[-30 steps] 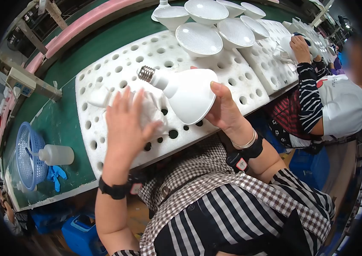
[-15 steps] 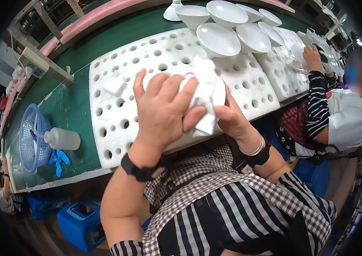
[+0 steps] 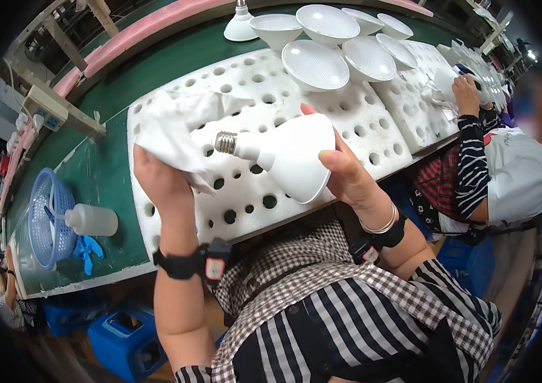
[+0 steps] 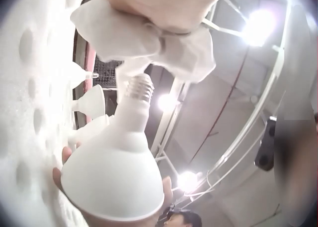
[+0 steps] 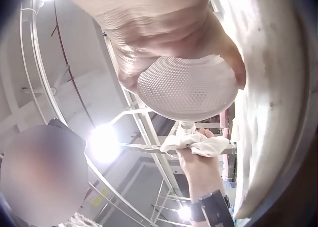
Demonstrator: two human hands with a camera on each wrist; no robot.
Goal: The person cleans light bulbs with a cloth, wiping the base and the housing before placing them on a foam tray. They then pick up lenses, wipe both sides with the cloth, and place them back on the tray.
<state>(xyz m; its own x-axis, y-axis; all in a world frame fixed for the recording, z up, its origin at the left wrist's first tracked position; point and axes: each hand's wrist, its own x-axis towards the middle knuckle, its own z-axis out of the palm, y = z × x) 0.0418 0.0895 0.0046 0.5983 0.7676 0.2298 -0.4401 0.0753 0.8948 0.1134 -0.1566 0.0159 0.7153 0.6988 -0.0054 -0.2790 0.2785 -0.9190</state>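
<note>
The right hand [image 3: 354, 175] grips a white lamp [image 3: 296, 156] by its wide rim, the metal screw base pointing left. In the right wrist view the palm covers part of the lamp's textured face [image 5: 189, 88]. A white cloth [image 3: 178, 127] is held in the left hand [image 3: 162, 182], left of the screw base and apart from it in the head view. The left wrist view shows the cloth [image 4: 184, 51] bunched under the left hand [image 4: 164, 6], close above the lamp's screw base [image 4: 140, 87]; most of the left fingers are hidden.
Several white lamps [image 3: 315, 65] stand at the back of the white foam board [image 3: 245, 220] with holes. Further left are a blue basket [image 3: 44, 220], a bottle [image 3: 95, 220] and a blue glove [image 3: 87, 252]. Another person [image 3: 513, 166] sits at the right.
The left hand has moved left with the cloth, away from the lamp it covered half a second ago. The lamp's side and screw base are uncovered, still in the right hand.
</note>
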